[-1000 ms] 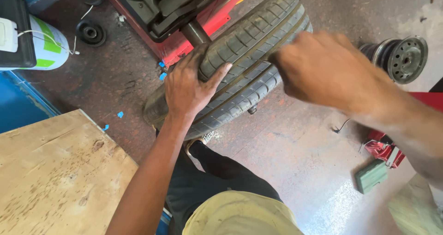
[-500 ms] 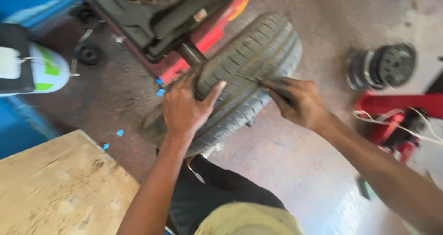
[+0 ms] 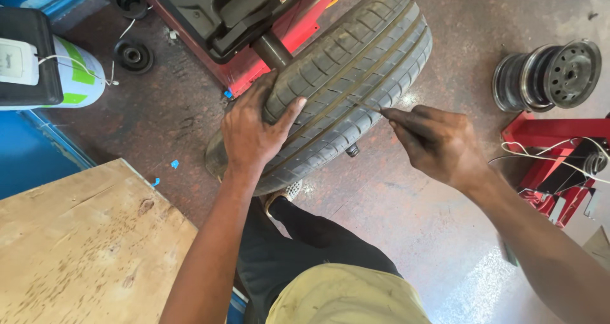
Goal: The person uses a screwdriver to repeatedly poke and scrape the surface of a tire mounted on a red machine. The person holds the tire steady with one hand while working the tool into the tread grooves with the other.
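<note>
A black car tyre [image 3: 362, 69] stands upright on its tread, mounted against a red and black wheel machine [image 3: 241, 19]. My left hand [image 3: 254, 127] lies flat on the near part of the tread, fingers spread. My right hand [image 3: 438, 143] is pinched on a thin pointed tool [image 3: 375, 108] whose tip touches a groove of the tread at the tyre's right side. My dark trouser leg and yellowish shirt show below.
A bare steel rim [image 3: 549, 76] lies on the concrete floor at the right, above a red frame with white cables [image 3: 559, 158]. A wooden board [image 3: 82, 248] fills the lower left. A white and green container [image 3: 70, 76] and small black rings [image 3: 132, 55] sit at upper left.
My right hand has come off the top of the tyre, moved down to its right side and set the thin tool's tip in a tread groove. My left hand has stayed on the tread.
</note>
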